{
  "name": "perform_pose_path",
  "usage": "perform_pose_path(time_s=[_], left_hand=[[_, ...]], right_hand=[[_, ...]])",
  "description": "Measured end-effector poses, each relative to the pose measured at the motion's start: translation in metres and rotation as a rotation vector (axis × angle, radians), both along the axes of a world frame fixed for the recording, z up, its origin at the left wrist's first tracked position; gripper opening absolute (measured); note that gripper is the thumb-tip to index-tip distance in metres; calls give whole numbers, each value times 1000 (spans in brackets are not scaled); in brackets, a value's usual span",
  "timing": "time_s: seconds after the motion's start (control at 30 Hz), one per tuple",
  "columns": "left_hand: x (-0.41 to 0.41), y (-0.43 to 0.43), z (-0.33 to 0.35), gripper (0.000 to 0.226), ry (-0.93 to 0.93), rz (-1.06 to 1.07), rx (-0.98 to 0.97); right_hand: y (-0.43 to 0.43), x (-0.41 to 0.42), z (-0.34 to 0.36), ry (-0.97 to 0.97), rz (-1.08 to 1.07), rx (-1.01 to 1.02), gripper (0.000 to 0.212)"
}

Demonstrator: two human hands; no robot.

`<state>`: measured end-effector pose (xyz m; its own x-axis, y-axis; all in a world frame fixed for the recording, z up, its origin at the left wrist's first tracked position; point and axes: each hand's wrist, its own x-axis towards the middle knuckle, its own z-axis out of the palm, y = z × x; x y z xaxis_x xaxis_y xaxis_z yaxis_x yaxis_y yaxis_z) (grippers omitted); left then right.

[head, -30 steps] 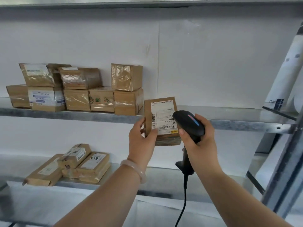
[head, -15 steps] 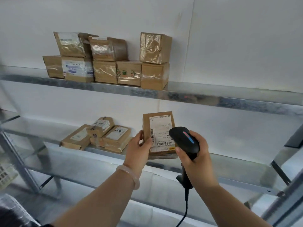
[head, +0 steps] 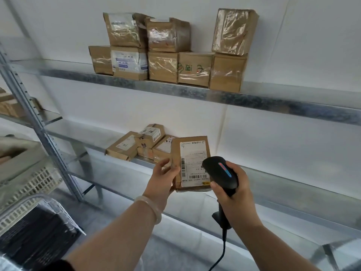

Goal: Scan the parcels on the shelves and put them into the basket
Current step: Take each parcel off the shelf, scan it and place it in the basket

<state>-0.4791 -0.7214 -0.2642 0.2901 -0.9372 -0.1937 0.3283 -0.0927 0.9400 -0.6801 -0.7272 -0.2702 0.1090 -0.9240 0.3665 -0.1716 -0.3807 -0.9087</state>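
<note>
**Parcel held up beside the scanner**

Just below the view's centre, the left hand (head: pixel 163 178) holds a brown parcel (head: pixel 192 163) upright. Its fingers (head: pixel 163 165) pinch the parcel's left edge, and the white label (head: pixel 193 153) faces the camera. At the parcel's 4 o'clock, the black scanner (head: pixel 220 173) overlaps the label's corner. The right hand (head: pixel 234 192) has its fingers (head: pixel 232 167) curled round the scanner, and the cable (head: pixel 222 253) hangs toward 6 o'clock. A pale bracelet (head: pixel 150 207) circles the left wrist. At 12 o'clock, taped parcels (head: pixel 168 63) stand in two tiers on the upper shelf (head: pixel 273 102). At the held parcel's 10 o'clock, flatter parcels (head: pixel 125 146) lie on the lower shelf (head: pixel 283 182). A white lattice basket (head: pixel 39 178) sits at 8 o'clock.
</note>
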Motion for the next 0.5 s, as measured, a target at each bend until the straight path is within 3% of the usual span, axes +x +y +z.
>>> perform_pose_path(time_s=[0.13, 0.5], left_hand=[[23, -1, -5, 44, 47, -63, 57], [45, -4, -16, 51, -3, 1, 78]], right_hand=[[-3, 16, -3, 19, 12, 7, 66], [-12, 41, -7, 103, 82, 62, 62]])
